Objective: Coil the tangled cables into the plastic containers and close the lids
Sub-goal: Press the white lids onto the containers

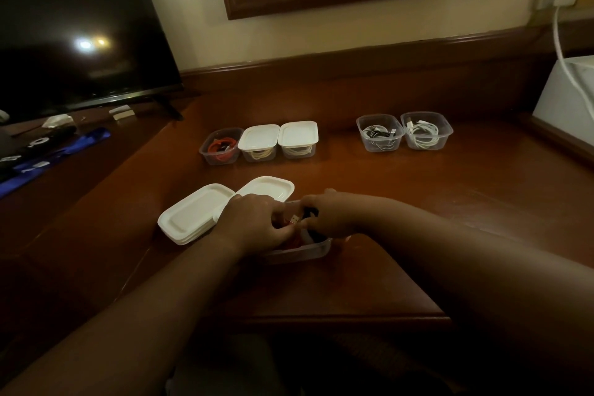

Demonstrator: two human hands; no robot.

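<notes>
containers: 6, 2 lidded [278,141] | loose lids [193,215] | both hands [257,222] gripping cable [294,239] in nearest container

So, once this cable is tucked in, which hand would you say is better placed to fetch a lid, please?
Probably the left hand: the stack of loose lids lies right beside it, while the right hand would have to cross the container.

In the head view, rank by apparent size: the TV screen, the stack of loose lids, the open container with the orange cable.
1. TV screen, largest by far.
2. Stack of loose lids.
3. Open container with the orange cable, smallest, though it sits farther from the camera than the lids, so true size is uncertain.
</notes>
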